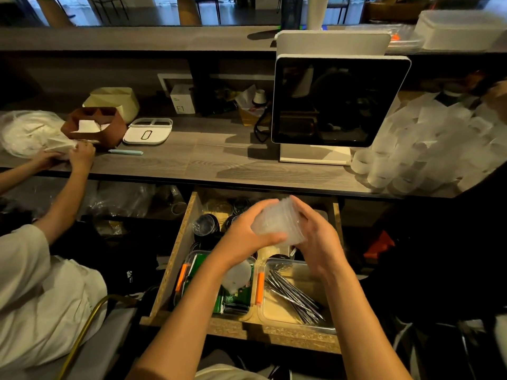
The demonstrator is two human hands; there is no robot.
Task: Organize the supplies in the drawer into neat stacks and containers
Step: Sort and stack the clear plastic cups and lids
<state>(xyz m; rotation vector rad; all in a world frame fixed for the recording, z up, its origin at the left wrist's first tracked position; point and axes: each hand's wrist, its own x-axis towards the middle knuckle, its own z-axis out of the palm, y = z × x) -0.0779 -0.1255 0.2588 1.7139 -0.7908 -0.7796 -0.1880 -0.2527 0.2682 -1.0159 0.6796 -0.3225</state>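
Fingers (270,238) gripping lid stack (277,222), above drawer (189,215)

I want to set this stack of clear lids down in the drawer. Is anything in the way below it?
Yes. Under the stack of clear lids, held by the left hand and right hand, the drawer holds dark round containers and two clear bins.

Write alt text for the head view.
Both hands, left hand and right hand, hold a stack of clear plastic lids above an open wooden drawer of containers, under a counter with a screen.
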